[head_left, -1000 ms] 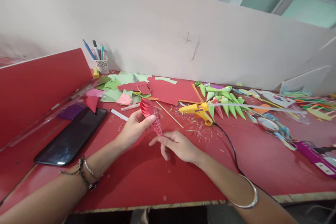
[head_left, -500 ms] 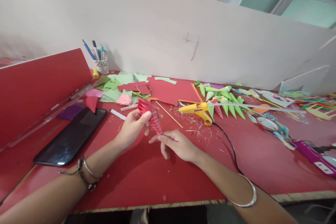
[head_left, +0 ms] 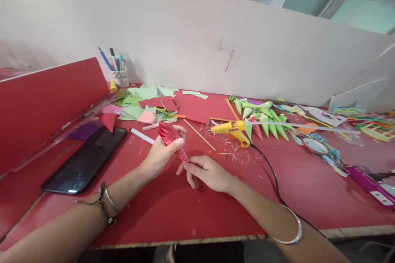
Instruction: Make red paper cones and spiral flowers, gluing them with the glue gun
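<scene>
A red paper cone point(head_left: 169, 133) with a pale grid pattern and folded layers at its wide end is held above the table, tip down and to the right. My left hand point(head_left: 163, 152) wraps around its upper part, thumb on the near side. At the pointed end, my right hand point(head_left: 203, 171) pinches the tip between thumb and forefinger. Just beyond my hands lie a thin wooden stick point(head_left: 199, 134) and a white pen point(head_left: 142, 135). A yellow glue gun point(head_left: 232, 130) with a long clear glue stick rests to the right.
Several green paper cones point(head_left: 271, 125) are piled behind the glue gun. Its black cord point(head_left: 271, 172) runs to the front edge. Paper scraps point(head_left: 132, 104) and a pen cup point(head_left: 119, 77) stand back left, a black phone point(head_left: 83, 162) at left. A purple power strip point(head_left: 367, 181) lies far right.
My left hand has slid slightly down and its fingers have closed further around the red cone. The cone has shifted a little left and down. My right hand stays at the tip.
</scene>
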The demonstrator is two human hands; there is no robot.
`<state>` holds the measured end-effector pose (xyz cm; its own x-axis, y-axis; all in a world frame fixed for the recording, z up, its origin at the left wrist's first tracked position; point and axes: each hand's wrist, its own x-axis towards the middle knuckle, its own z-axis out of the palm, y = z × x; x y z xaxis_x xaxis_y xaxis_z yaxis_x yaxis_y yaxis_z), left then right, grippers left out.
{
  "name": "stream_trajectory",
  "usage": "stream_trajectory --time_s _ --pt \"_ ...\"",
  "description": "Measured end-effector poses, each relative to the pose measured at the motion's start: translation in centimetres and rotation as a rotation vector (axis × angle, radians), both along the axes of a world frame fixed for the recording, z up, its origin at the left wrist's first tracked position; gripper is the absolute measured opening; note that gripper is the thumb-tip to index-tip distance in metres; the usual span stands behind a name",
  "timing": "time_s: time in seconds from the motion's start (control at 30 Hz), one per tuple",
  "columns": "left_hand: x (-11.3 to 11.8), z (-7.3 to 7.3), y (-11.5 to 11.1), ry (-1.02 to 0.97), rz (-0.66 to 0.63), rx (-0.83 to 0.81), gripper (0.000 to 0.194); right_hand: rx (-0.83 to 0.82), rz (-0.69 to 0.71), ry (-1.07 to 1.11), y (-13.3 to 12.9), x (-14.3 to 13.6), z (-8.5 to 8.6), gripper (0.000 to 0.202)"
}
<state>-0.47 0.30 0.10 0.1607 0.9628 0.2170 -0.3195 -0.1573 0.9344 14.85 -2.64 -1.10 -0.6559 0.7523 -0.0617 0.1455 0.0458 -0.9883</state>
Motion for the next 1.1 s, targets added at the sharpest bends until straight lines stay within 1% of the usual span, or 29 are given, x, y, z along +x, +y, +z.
stream_trajectory --time_s 0.13,0.23,0.4,0.57,0.7,0.83,0.9,0.97,1.03,1.1 --pt "0.4 0.3 -0.2 -0.142 -0.081 -0.142 0.023 0.009 -0.001 -0.029 -0.1 -0.1 0.0 0.033" --pt "0.6 0.7 -0.4 -0.238 -0.098 -0.247 0.024 0.015 -0.003 -0.035 -0.1 -0.1 0.1 0.034" --pt "0.7 1.2 -0.5 -0.369 -0.074 -0.324 0.024 0.016 -0.01 -0.025 0.0 -0.2 0.1 0.034" --pt "0.3 1.7 0.0 -0.507 -0.079 -0.344 0.014 0.018 -0.017 -0.026 -0.1 -0.2 0.0 0.034" --pt "0.0 1.7 0.1 -0.49 -0.116 -0.307 0.013 0.021 -0.04 -0.05 -0.2 -0.2 0.0 0.029" --pt "-0.2 1.8 0.0 -0.521 -0.192 -0.308 0.015 0.001 -0.06 -0.038 -0.3 -0.3 0.1 0.022" --pt "-0.4 1.9 0.1 -0.54 -0.238 -0.319 0.016 0.003 -0.059 -0.04 -0.3 -0.3 0.2 0.022" --pt "-0.8 2.0 0.3 -0.51 -0.262 -0.299 0.018 0.012 -0.056 -0.047 -0.3 -0.2 0.2 0.022" --pt "-1.1 2.0 0.5 -0.387 -0.212 -0.22 0.019 0.023 -0.052 -0.052 -0.3 -0.2 0.3 0.022" --pt "-1.3 2.0 0.5 -0.158 -0.073 -0.072 0.02 0.034 -0.051 -0.056 -0.3 -0.2 0.4 0.021"
